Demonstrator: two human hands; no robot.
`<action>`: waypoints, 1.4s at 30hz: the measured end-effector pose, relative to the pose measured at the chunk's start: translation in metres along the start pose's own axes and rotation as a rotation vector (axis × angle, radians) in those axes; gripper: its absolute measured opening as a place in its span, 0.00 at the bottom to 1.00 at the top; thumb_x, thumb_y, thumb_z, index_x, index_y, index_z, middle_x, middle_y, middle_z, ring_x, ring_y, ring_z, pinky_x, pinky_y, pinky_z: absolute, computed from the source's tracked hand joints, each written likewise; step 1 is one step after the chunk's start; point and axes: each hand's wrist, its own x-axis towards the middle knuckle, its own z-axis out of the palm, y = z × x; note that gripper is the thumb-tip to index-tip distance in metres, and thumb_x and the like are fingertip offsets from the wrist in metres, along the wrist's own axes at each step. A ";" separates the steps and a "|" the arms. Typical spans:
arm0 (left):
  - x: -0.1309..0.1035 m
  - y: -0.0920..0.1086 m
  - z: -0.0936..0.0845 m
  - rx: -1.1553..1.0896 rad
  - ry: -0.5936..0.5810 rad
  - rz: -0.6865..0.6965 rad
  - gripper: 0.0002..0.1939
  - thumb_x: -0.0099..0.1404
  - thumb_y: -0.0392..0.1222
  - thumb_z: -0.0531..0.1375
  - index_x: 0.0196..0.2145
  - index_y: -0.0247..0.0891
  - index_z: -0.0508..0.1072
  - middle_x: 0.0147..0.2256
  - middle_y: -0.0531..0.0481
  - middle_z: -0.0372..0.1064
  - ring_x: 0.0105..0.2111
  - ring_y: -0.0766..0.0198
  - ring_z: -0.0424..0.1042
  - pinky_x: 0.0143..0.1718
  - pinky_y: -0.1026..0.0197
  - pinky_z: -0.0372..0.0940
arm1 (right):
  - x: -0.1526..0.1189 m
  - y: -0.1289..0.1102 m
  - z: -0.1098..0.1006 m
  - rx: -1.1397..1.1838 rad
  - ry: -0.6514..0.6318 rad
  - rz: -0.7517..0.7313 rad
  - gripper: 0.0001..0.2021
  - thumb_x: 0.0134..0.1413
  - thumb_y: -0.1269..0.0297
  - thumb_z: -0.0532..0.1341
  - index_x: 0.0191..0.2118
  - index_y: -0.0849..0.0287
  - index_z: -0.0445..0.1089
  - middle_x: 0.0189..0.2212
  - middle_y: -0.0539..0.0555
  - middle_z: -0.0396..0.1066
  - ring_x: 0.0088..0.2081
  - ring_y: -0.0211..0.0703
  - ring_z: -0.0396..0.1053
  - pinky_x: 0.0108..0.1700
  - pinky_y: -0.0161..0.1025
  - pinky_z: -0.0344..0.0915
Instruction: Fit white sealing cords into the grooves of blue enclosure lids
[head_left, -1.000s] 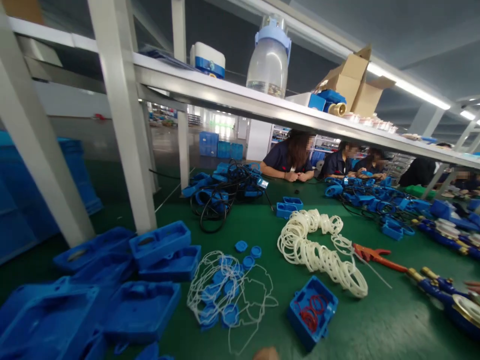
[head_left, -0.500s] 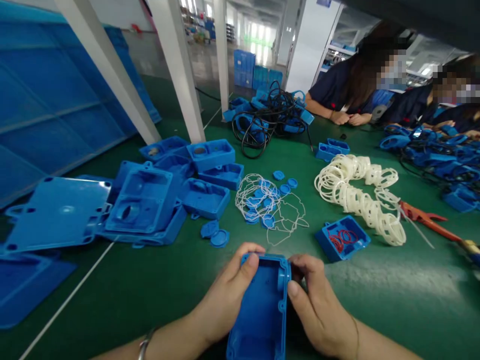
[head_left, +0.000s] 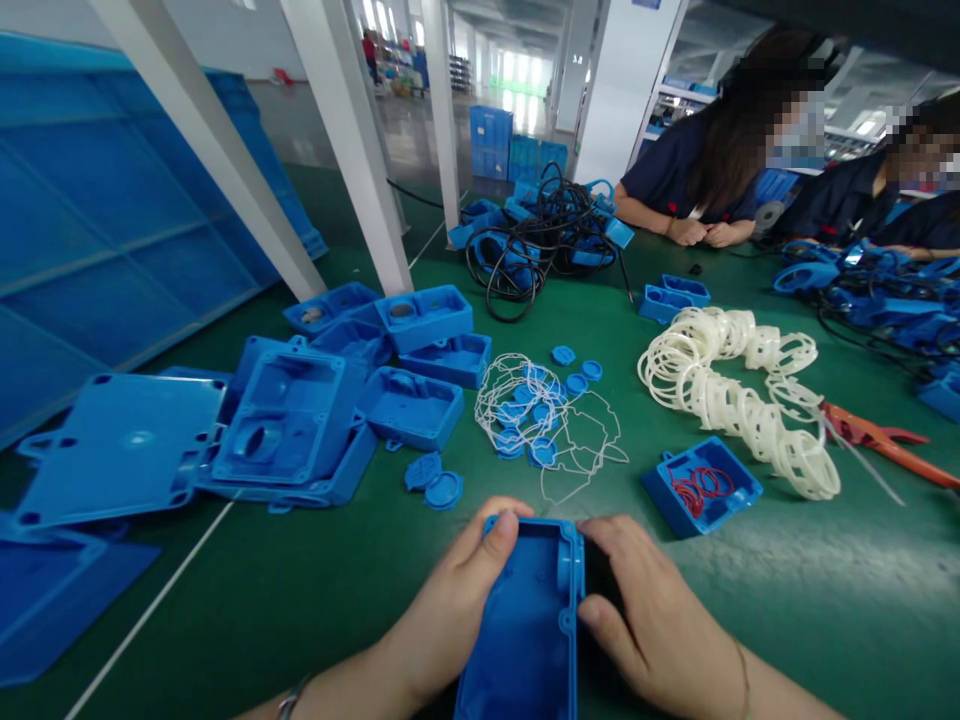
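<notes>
Both hands hold a blue plastic housing [head_left: 525, 630] low in the middle of the view, its hollow side up. My left hand [head_left: 450, 610] grips its left edge with the thumb over the top rim. My right hand [head_left: 652, 625] clasps its right side, fingers curled at the rim. Just beyond lie thin white gasket loops [head_left: 555, 425] tangled over small blue round caps [head_left: 442, 490]. A small blue tray [head_left: 701, 485] with red rings sits to the right of them.
A heap of blue housings and flat lids [head_left: 300, 410] lies at left on the green table [head_left: 825, 600]. White rings [head_left: 742, 400] and orange pliers [head_left: 885, 440] lie at right. Black cables [head_left: 532, 250] are farther back. Other people [head_left: 712, 170] work across the table. White frame posts [head_left: 352, 150] rise at left.
The view dropped from the shelf and far table down to my hands, which came into view holding the blue housing. Since half a second ago the housing sits slightly lower.
</notes>
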 end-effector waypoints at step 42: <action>0.001 -0.009 -0.003 0.313 0.081 0.143 0.23 0.65 0.61 0.45 0.45 0.41 0.62 0.34 0.49 0.66 0.32 0.58 0.65 0.34 0.58 0.62 | 0.004 0.006 0.006 -0.015 0.028 0.070 0.20 0.63 0.51 0.35 0.35 0.58 0.56 0.31 0.53 0.58 0.34 0.46 0.56 0.38 0.47 0.52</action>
